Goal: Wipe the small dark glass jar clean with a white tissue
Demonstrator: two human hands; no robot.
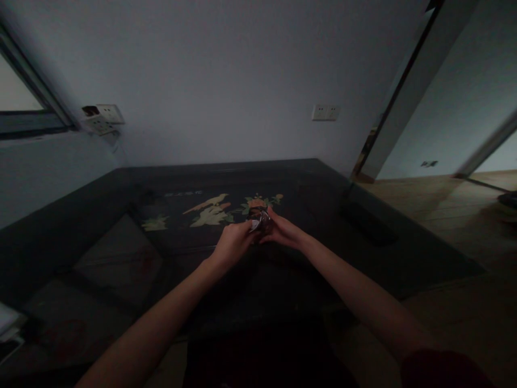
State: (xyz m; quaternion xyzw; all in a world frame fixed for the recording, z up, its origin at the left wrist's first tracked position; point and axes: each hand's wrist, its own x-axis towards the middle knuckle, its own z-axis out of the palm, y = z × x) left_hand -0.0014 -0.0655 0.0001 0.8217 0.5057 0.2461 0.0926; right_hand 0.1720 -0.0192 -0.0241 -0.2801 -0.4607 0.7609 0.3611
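Observation:
My left hand (236,238) and my right hand (283,229) meet over the middle of a dark, glossy table (420,264). Between them is a small, dark, shiny object (263,216) with a crinkled, foil-like surface; its kind is too dim to make out. The left fingers and thumb close on its near left side, at a pale patch. From the right, my other thumb and fingers hold it too, with the fingers curled partly underneath. Behind the hands, a printed picture of birds and flowers (212,211) shows on the tabletop.
A long dark object (368,223) lies on the table's right side. At the left edge is part of a white object (10,323). The wall behind carries a double socket (325,112) and, farther left, an adapter (99,125). Wooden floor (428,199) stretches off to the right.

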